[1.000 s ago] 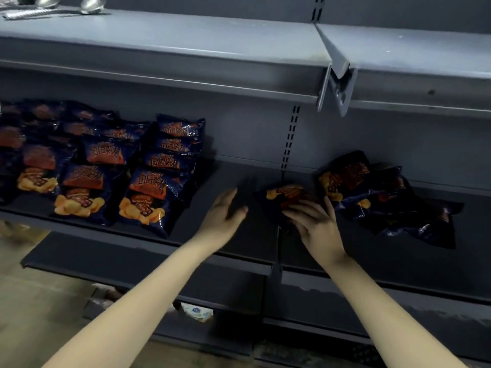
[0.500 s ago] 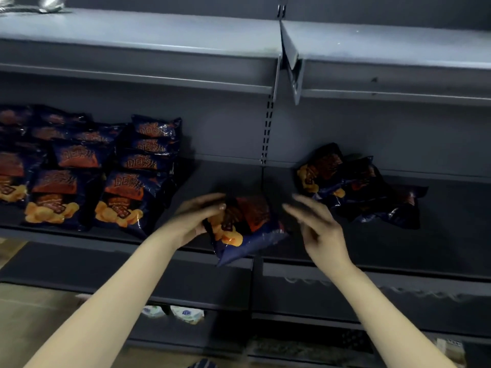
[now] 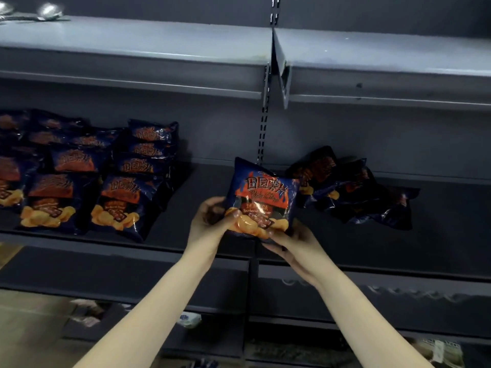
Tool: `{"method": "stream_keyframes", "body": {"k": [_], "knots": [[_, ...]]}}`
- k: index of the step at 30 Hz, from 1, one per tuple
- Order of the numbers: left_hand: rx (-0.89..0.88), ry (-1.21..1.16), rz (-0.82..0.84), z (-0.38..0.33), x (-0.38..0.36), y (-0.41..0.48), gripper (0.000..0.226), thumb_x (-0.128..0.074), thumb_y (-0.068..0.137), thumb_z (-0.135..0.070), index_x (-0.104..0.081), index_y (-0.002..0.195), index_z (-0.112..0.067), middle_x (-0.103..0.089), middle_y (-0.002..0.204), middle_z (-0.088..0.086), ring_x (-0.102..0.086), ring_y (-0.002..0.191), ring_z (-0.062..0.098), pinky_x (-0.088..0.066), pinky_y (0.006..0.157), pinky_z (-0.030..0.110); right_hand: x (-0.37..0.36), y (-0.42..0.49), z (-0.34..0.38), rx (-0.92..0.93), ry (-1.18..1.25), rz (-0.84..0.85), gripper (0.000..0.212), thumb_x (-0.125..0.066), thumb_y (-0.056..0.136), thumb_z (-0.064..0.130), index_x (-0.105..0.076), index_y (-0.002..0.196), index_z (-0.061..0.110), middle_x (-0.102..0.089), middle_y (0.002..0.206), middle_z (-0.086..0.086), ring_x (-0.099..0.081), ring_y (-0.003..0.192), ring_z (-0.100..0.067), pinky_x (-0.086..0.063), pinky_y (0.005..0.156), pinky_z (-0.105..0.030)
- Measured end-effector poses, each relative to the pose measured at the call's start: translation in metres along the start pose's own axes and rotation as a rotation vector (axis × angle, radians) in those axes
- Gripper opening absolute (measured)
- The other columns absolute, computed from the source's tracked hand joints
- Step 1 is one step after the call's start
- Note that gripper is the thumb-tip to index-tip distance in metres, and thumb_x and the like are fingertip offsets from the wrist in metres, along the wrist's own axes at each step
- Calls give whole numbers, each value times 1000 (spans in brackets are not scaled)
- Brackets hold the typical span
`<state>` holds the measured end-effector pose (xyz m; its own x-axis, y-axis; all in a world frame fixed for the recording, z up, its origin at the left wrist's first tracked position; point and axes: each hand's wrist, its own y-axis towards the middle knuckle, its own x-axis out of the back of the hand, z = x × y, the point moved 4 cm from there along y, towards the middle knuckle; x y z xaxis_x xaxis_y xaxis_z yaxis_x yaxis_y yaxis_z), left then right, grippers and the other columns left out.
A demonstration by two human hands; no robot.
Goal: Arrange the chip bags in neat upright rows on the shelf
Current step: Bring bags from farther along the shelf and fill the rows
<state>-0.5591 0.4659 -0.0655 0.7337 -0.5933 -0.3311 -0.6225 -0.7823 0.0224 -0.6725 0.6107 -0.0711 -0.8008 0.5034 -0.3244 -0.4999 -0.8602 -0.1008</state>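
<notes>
Chip bag grasped by left hand and right hand, fingers partly hidden behind, rows cut off at edge

Held bag: lower left corner is under the left hand thumb, and the bottom edge is under right hand fingertips. The remaining fingers of both hands are behind the bag, out of sight. Small print under the flavour line is unreadable.

Loose pile: left part is hidden behind the held bag. It's too dark to read or count.

Rows: leftmost bags are cut by the frame edge, and the back ones are mostly covered by the front ones.

Shiny metal things on the upper shelf: clipped at the top, blurred, can't identify.

Pale packet down low: blurred.

Forearms run off the bottom edge.
</notes>
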Motion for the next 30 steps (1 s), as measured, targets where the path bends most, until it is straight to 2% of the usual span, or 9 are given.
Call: {"method": "stream_keyframes", "body": {"k": [3,6,9,15,19,21,24,27,30], "knots": [[32,13,105,0,-2,0,60,-85,56,-10,-56,109,-19,-65,97,-1,-65,96,19,-54,77,31,11,-3,6,11,-56,-25,61,-73,70,21,-50,126,13,-66,120,-7,-63,110,-22,-54,85,-32],[102,-20,185,2,-6,0,50,-73,63,-15,-57,110,-17,-69,103,2,-67,96,17,-56,73,29,16,-7,9,16,-91,-41,62,-73,70,22,-50,127,12,-67,117,-6,-64,109,-21,-55,83,-32],[133,1,205,5,-7,-2,45,-68,67,-13,-57,110,-17,-68,104,5,-67,96,16,-56,78,30,21,-10,5,1,-107,-52,61,-73,69,24,-51,125,13,-68,116,-5,-64,108,-21,-55,85,-35],[144,34,153,14,-12,-11,47,-73,61,-18,-59,106,-19,-73,93,-2,-68,91,13,-55,73,26,32,-11,3,-23,-96,-57,60,-74,68,26,-53,123,16,-68,116,-3,-64,107,-18,-55,85,-36],[170,56,125,18,-4,-16,50,-74,62,-21,-59,110,-18,-73,95,0,-67,97,19,-51,86,36,30,-7,-1,-20,-78,-52,55,-73,69,26,-55,121,16,-70,109,3,-65,104,-15,-55,86,-38],[166,74,129,17,0,-15,46,-74,65,-21,-58,108,-22,-73,95,-2,-67,97,18,-50,87,38,27,-4,-3,-24,-57,-67,55,-73,68,27,-56,119,16,-71,106,4,-66,103,-14,-56,85,-36],[171,86,117,20,5,-14,43,-72,69,-17,-57,109,-21,-73,93,-4,-68,93,15,-51,83,37,25,-1,-7,-33,-48,-86,54,-73,68,29,-57,119,17,-68,114,-1,-65,105,-16,-55,83,-33],[174,69,91,25,10,-14,38,-69,76,-9,-57,111,-18,-72,96,1,-67,97,19,-52,85,38,27,-2,-11,-50,-55,-88,44,-69,77,24,-55,119,21,-68,112,3,-65,104,-13,-56,82,-34],[147,92,61,26,15,-9,33,-65,80,-5,-59,108,-21,-73,94,-2,-68,95,14,-53,82,32,26,-2,-11,-82,-97,-68,55,-68,73,34,-51,124,23,-66,117,2,-65,105,-15,-55,84,-37]]}}
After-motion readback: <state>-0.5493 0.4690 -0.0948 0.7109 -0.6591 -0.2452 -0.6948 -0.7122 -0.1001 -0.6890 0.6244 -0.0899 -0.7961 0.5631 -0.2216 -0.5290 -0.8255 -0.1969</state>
